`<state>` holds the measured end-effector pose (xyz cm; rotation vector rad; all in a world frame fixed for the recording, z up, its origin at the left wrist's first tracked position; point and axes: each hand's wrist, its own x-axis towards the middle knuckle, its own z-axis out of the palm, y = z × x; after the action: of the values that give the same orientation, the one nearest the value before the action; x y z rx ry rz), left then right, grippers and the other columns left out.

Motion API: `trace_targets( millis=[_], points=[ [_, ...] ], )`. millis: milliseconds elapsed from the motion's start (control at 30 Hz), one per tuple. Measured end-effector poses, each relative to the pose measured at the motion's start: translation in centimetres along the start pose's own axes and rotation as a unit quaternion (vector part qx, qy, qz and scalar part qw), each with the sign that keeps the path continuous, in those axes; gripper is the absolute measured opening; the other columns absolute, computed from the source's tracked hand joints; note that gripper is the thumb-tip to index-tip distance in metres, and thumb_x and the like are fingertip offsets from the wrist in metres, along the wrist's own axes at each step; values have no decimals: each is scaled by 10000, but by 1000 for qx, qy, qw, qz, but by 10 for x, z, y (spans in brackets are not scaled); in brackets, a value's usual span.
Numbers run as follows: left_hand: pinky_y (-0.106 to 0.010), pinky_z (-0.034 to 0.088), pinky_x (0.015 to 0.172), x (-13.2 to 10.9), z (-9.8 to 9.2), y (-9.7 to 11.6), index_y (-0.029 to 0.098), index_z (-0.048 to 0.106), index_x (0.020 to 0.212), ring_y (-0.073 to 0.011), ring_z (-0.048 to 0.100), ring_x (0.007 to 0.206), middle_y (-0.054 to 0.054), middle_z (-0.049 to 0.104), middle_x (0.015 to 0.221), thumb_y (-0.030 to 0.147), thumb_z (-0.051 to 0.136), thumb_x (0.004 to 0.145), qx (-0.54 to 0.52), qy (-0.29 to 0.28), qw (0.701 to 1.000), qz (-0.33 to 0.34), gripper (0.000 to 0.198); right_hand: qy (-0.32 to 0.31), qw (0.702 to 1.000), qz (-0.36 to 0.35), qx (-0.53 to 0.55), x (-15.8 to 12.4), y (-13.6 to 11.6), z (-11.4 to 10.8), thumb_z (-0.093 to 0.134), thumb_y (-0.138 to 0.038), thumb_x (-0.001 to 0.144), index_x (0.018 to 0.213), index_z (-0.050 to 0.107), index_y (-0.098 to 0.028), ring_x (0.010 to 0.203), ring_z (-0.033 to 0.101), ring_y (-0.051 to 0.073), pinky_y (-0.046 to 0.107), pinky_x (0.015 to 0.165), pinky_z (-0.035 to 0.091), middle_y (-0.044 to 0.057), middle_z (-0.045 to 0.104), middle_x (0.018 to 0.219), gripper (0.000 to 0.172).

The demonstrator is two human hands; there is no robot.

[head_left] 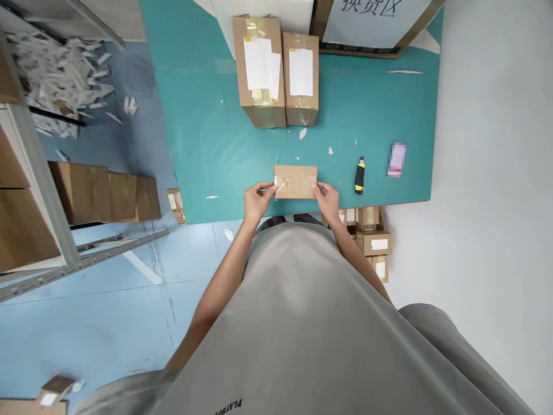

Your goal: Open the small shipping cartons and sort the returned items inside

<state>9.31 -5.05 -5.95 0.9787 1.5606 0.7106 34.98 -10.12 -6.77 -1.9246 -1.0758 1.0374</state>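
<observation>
A small brown cardboard box (295, 182) with shiny clear tape on its top is held near the front edge of the green table (203, 144). My left hand (258, 202) grips its left end, thumb on the top face and fingers at the side. At the right end, my right hand (328, 202) pinches it in the same way. The undersides of the fingers are partly hidden. To the right of the box lies a black and yellow utility knife (360, 176). Farther right is a pink, blurred item (396, 159).
Two taped cartons, a larger one (261, 75) and a narrower one (301, 78), stand at the table's back. Behind them is a framed sign (363, 26). Paper scraps dot the table. Several boxes (374, 243) are stacked below its right front edge; a metal shelf (43, 190) stands left.
</observation>
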Motion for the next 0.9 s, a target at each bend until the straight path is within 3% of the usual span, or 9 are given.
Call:
trace_targets(
  millis=[167,367,533,633,733,800,900],
  points=[
    [-366,636,887,7,3,6,141,854,1089,-253,787,927,-107,848,1060,470,932,848,-12,0,1000,-4,416,-5,999,11,34,12,2,-2,672,-883,938,1173,862,-162,1095,830,325,435,1021,685,179,859,1250,782],
    [-427,642,1054,11,6,1,169,818,1212,-277,804,1111,-131,853,1208,678,948,823,-108,-67,989,-71,654,-23,992,65,103,18,10,-20,783,-890,825,1157,851,-174,1177,817,355,484,1033,686,155,873,1253,793],
    [-472,613,1137,24,24,-8,123,748,1366,-351,750,1362,-223,769,1476,466,925,896,-29,-61,986,-153,608,42,990,74,109,22,26,-47,819,-846,801,1187,848,-166,1257,798,362,539,1143,643,182,859,1294,782],
    [-498,580,1197,30,37,-8,100,706,1439,-383,678,1488,-267,663,1632,397,935,880,4,-81,983,-164,674,111,989,67,65,18,28,-70,785,-795,865,1219,847,-145,1256,794,358,564,1192,611,212,848,1296,743],
    [-513,558,1238,31,50,-4,114,743,1363,-400,664,1505,-247,705,1588,409,979,828,6,-123,982,-142,655,162,986,41,30,8,19,-85,679,-756,980,1286,845,-151,1303,774,354,553,1192,612,215,823,1362,698],
    [-508,559,1245,30,60,0,124,767,1285,-384,703,1452,-219,770,1497,365,969,826,-1,-147,981,-123,556,149,988,26,36,2,10,-87,634,-738,1030,1293,853,-174,1353,754,336,528,1209,607,191,817,1398,660],
    [-500,586,1220,29,71,6,116,771,1235,-347,765,1337,-199,820,1394,265,891,856,-3,-146,984,-99,425,125,991,29,43,-4,2,-81,714,-748,986,1311,856,-194,1426,716,325,513,1225,605,169,781,1494,658]
  ],
)
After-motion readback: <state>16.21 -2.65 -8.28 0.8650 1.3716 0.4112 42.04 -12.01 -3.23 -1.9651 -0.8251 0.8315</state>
